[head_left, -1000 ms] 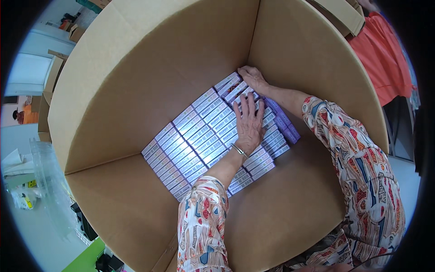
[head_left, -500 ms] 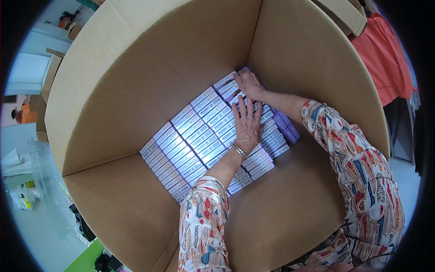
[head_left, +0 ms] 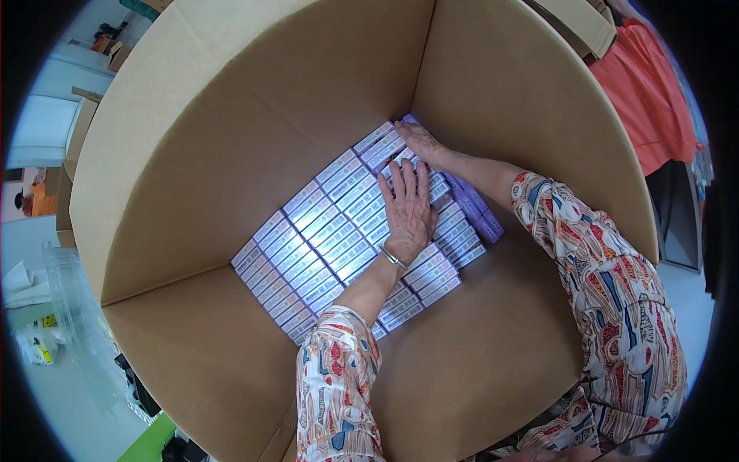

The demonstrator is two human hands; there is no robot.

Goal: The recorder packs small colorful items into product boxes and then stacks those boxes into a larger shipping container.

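Rows of small white-and-purple cartons [head_left: 308,245] lie packed side by side on the bottom of a large cardboard box [head_left: 254,154]. My left hand [head_left: 410,214], with a metal bracelet at the wrist, rests on the cartons near their right side, fingers spread and stretched out. Just beyond it, my right hand [head_left: 422,145] reaches to the far end of the rows with its fingers extended over the carton edges; part of it is hidden. Purple cartons [head_left: 479,212] stand along the right edge of the rows, below my right forearm.
High cardboard walls surround both arms. Brown box bottom [head_left: 462,346] shows on the near right of the cartons. Outside stand another cardboard box [head_left: 577,27] and a person in a coral garment [head_left: 643,100] at upper right. Clear plastic wrap [head_left: 77,308] lies at the left.
My right hand has shifted slightly at the far end of the rows, its fingers now less spread. My left hand stays on the cartons. The whole view has moved slightly.
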